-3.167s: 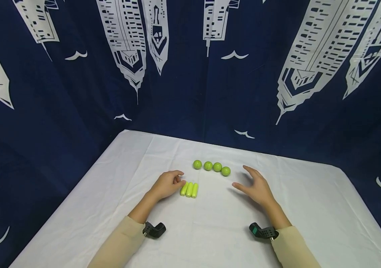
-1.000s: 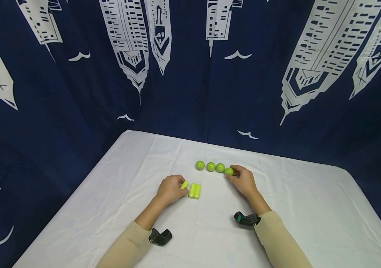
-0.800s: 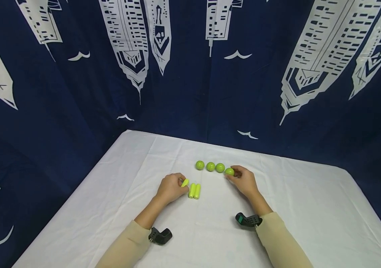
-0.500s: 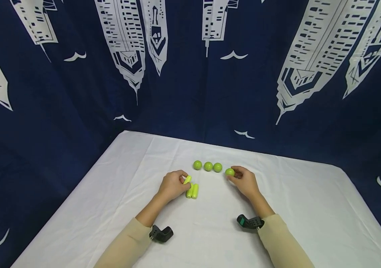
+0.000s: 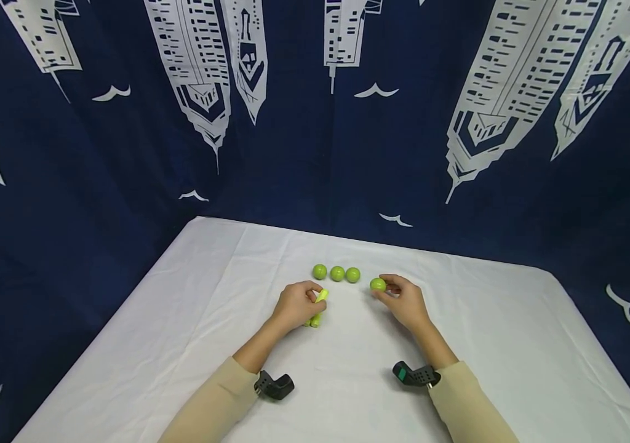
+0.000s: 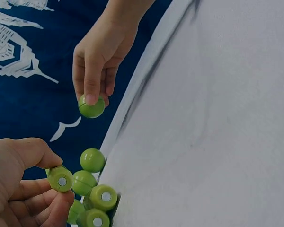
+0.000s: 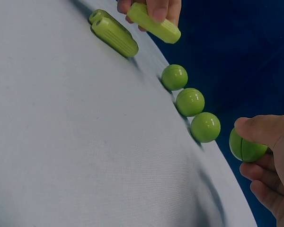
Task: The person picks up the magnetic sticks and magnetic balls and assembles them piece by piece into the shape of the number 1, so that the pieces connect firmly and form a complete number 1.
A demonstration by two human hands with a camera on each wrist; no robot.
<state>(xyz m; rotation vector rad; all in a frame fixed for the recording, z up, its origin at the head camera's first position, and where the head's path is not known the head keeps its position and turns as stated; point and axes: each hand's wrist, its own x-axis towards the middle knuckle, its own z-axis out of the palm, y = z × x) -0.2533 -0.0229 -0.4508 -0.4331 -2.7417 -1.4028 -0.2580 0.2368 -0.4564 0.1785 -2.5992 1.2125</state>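
Green ball and yellow-green cylinder, both held above white cloth.
I see right hand pinching the ball, just right of three balls in a row; left hand pinching the cylinder near two cylinders lying side by side.
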